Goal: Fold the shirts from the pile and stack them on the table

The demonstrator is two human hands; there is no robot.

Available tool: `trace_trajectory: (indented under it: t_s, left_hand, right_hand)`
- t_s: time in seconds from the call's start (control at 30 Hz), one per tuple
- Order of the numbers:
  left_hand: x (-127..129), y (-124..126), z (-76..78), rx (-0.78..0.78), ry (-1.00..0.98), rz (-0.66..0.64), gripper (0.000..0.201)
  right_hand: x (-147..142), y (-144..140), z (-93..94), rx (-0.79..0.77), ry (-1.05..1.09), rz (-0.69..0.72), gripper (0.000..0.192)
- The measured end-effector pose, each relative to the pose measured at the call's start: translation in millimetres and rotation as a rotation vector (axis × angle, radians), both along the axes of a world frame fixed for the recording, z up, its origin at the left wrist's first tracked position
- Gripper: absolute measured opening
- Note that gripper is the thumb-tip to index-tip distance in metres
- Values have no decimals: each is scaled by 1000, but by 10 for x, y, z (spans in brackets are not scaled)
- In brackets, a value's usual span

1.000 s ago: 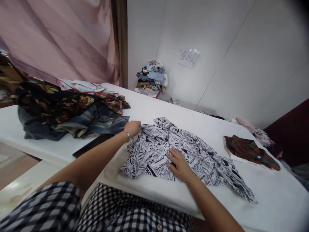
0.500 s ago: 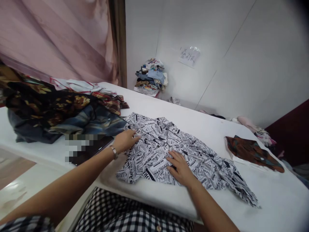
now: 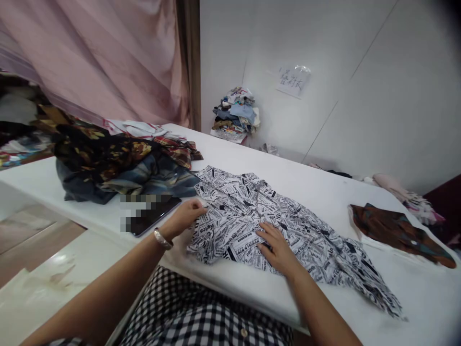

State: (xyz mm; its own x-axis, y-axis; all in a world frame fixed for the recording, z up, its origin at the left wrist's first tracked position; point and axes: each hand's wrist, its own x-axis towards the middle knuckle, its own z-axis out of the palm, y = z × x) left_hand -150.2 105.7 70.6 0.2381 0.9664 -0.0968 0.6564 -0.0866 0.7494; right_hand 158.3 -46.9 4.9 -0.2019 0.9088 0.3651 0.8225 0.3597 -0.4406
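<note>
Shirt [image 3: 237,235] was matt cloth, lightly creased. Phone [image 3: 156,219] looked smooth, glossy. Bracelet [image 3: 162,239] looked shiny, metallic. Curtain [image 3: 111,57] was satiny cloth. Wall [image 3: 324,43] looked smooth.

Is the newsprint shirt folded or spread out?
Spread out: the shirt lies wide across the table, one sleeve trailing off to the right.

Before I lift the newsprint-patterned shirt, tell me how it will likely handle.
The newsprint-patterned shirt will probably hang floppy, since its sleeve lies in loose wrinkles. It looks light for its spread, the cloth seeming thin and lying nearly flat. Pushed, it would likely bunch, as creases run across it.
</note>
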Motion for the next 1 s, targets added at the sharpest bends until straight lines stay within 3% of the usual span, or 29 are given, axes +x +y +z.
trace_trajectory:
  t_s: [0.13,0.23,0.33,0.43,0.53,0.63,0.73,0.87,1.0]
  left_hand:
    - [-286,-64,22,172,499,47,18]
    - [-379,-158,48,234,652,-15,29]
    - [-320,-206,78,468,580,-68,36]
    - [-153,-246,30,616,364,-234,36]
    - [22,-309,-152,634,211,-380,34]
    - [120,-357,-397,660,222,-414,29]
    - [133,-362,-569,697,239,-396,27]
    - [111,-350,-632,711,221,-388,25]
    - [110,-352,-638,717,199,-368,23]
  right_hand:
    - [-17,-19,-11,-14,13,33,40]
    - [-55,-39,28,-52,38,39,41]
    - [-48,-24,168,-41,136,16,39]
    - [80,94,413,2,234,-90,34]
    - [313,361,660,2,283,-285,32]
    - [509,750,815,-70,246,-456,34]
    - [558,1188,872,-221,191,-554,41]
    - [454,1722,831,-338,209,-610,52]
    - [378,2079,746,-315,328,-651,25]
